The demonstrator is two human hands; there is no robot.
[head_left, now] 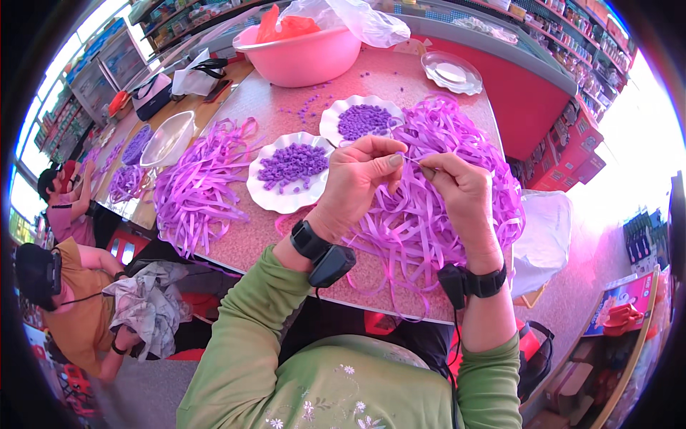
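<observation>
Above the table, both hands are raised close together with a thin strand of purple ribbon (412, 159) stretched between their fingertips. My left hand (357, 180) pinches one part of it between thumb and forefinger; whether a bead is there too is too small to tell. The other part is pinched by my right hand (461, 187). A large heap of purple ribbons (429, 236) lies beneath and around the hands. To the left, a white scalloped plate (259, 196) holds purple beads (294, 164). Behind it stands a second scalloped plate (329, 121), also with purple beads (363, 120).
Another ribbon pile (204, 182) lies at the table's left. A pink basin (304, 61) with plastic bags stands at the back, near a clear lidded dish (451, 73). Loose beads dot the tabletop (286, 86). Two people sit at left, one holding grey patterned cloth (148, 300).
</observation>
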